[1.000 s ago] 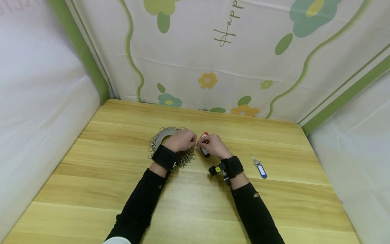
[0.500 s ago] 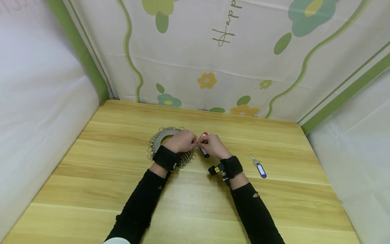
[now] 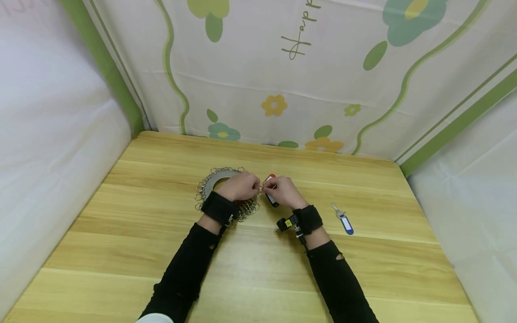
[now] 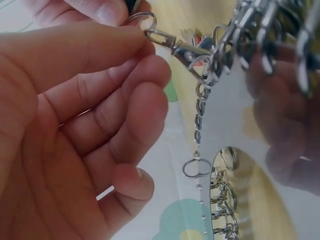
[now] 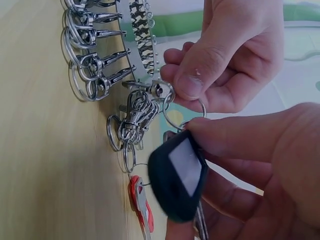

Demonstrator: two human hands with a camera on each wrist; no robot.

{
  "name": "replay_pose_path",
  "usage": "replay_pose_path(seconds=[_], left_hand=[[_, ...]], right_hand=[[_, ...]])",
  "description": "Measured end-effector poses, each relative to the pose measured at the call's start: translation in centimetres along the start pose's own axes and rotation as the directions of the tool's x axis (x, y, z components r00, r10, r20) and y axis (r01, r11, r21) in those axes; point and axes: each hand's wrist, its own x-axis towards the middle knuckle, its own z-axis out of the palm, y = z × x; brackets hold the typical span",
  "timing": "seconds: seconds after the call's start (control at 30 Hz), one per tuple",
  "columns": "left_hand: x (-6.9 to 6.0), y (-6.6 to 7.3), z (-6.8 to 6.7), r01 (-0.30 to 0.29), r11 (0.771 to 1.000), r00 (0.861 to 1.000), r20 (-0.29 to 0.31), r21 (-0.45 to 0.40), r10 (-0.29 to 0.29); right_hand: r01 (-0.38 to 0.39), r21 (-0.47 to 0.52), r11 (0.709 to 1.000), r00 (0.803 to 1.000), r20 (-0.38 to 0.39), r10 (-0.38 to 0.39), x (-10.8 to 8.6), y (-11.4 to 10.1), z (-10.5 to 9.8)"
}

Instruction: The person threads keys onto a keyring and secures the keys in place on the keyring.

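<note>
On the table lies a flat metal ring plate [image 3: 208, 185] edged with swivel clips and split rings. My left hand [image 3: 242, 185] reaches over its right side and pinches a split ring [image 5: 167, 116] joined to a swivel clip [image 4: 187, 55], thumb against forefinger. Facing it, my right hand [image 3: 284, 193] pinches a dark key tag [image 5: 167, 180] with a white label close to that split ring. A key hangs partly hidden behind the tag. Whether the tag's key sits on the ring is hidden by fingers. Beside the plate in the right wrist view is a red key tag [image 5: 135, 195] with a key.
A key with a blue tag [image 3: 346, 225] lies on the wooden table [image 3: 258, 278], right of my right hand. Bunched clips [image 5: 137, 117] crowd the plate's edge near my fingers. White flower-printed cloth [image 3: 242, 80] encloses the table's back and sides.
Both hands stay in nearly the same place over the plate's right edge. Only the fingertips shift slightly around the split ring, which shows a little more between them now.
</note>
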Motion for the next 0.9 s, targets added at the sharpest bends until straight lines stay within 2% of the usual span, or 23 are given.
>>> replay_pose_path(seconds=[0.23, 0.5, 0.63, 0.9], left_hand=[[0.07, 0.2, -0.11, -0.01, 1.0, 1.0, -0.01, 0.009, 0.01], [0.28, 0.55, 0.16, -0.032, 0.999, 0.999, -0.023, 0.044, 0.033], [0.42, 0.43, 0.27, -0.027, 0.999, 0.999, -0.028, 0.038, 0.028], [0.32, 0.18, 0.24, -0.007, 1.0, 1.0, 0.005, 0.026, 0.007]], right_hand=[[-0.014, 0.001, 1.0, 0.999, 0.036, 0.014, -0.06, -0.12, -0.23], [0.037, -0.017, 0.999, 0.997, 0.063, -0.036, 0.01, -0.29, -0.14], [0.046, -0.039, 0.998, 0.998, 0.044, -0.045, 0.05, -0.21, -0.1], [0.015, -0.063, 0.998, 1.0, 0.006, -0.014, -0.21, -0.48, -0.15]])
